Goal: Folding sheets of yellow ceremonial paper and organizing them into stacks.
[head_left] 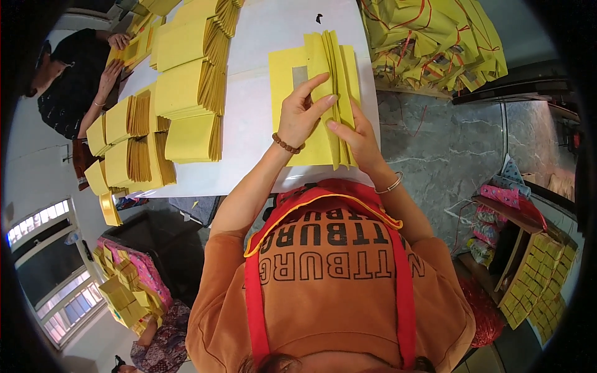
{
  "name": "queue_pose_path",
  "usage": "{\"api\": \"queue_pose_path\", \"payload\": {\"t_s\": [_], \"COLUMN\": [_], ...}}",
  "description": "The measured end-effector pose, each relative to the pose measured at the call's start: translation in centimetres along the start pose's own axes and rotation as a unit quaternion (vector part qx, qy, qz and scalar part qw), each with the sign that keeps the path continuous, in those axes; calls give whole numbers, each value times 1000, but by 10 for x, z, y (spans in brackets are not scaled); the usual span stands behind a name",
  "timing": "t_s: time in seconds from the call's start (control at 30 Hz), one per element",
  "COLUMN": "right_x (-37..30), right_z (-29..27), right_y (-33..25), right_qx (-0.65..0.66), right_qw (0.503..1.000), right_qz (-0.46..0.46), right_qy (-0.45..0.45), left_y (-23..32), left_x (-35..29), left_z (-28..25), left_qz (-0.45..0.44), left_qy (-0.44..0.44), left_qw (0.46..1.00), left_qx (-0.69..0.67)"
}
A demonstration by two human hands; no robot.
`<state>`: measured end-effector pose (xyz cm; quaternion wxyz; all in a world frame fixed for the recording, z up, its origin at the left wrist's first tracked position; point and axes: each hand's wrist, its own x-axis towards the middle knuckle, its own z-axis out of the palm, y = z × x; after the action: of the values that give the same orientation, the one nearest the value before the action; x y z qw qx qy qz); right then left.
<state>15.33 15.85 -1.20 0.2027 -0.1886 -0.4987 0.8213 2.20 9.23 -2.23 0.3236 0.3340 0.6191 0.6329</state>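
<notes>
On the white table in front of me stand folded yellow paper sheets (333,56), their creased layers upright over flat yellow paper (283,68) that has a grey rectangle. My left hand (303,118) grips the folds from the left, its index finger and thumb stretched along their edge. From the right, my right hand (359,138) holds the same layers, thumb on the near side and fingers partly hidden behind. A brown bead bracelet circles my left wrist, and a light bangle my right.
Stacks of folded yellow paper (186,87) line the table's left side. Across there a person (71,84) handles yellow paper. Red-tied yellow bundles (435,43) lie at the far right. A small black object (319,18) is on the table (249,112). Another person (163,339) sits lower left.
</notes>
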Motion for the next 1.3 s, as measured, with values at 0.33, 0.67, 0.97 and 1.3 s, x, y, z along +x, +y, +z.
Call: {"api": "queue_pose_path", "payload": {"t_s": [0.33,0.67,0.97,1.3], "right_x": [1,1,-1,0], "right_z": [-1,-2,1,-2], "right_y": [2,1,-1,2], "right_qx": [21,8,8,1], "right_qw": [1000,1000,1000,1000], "right_qz": [-7,0,7,1], "right_qy": [-1,-4,5,2], "left_y": [-1,-9,6,0], "left_x": [-3,-2,-3,-2], "left_z": [1,-4,5,3], "left_qz": [-28,-51,20,1], "left_qy": [25,23,67,16], "left_qw": [997,995,997,1000], "left_qx": [-70,-81,-45,-12]}}
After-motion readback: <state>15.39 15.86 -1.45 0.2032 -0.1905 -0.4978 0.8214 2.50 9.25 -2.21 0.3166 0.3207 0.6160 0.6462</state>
